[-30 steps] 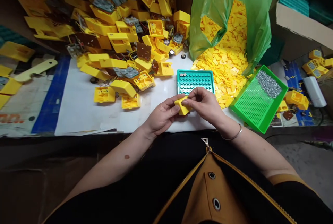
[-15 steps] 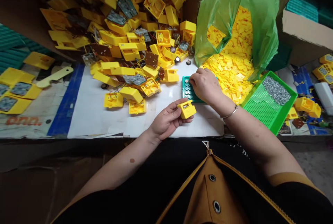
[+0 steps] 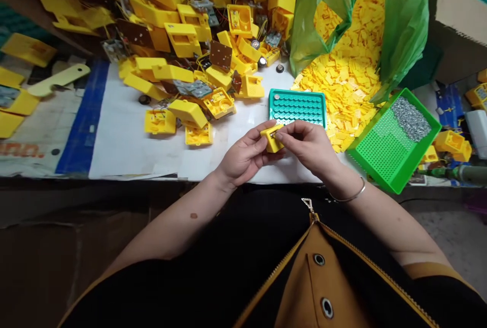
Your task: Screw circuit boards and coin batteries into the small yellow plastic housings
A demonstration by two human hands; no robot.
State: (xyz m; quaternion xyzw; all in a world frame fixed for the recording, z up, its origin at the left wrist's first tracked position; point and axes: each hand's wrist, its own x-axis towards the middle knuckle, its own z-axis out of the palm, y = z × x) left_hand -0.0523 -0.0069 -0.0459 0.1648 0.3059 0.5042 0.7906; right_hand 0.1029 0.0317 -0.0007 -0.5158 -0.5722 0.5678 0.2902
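Observation:
My left hand (image 3: pixel 243 158) grips a small yellow plastic box (image 3: pixel 272 138) just above the table's near edge. The fingertips of my right hand (image 3: pixel 310 146) are pinched together and pressed onto the top of that box; whatever they hold is too small to name. Right behind both hands lies a teal tray (image 3: pixel 297 106) of small round button cells, one silver cell showing at its far left corner.
A heap of yellow housings and circuit boards (image 3: pixel 198 28) fills the back left. A green bag (image 3: pixel 399 18) spills small yellow parts (image 3: pixel 350 69) at the back right. A green perforated tray (image 3: pixel 395 140) with metal screws sits to the right.
My right hand reached to the teal tray half a second ago, then came back onto the yellow box in my left hand. The view shifted slightly.

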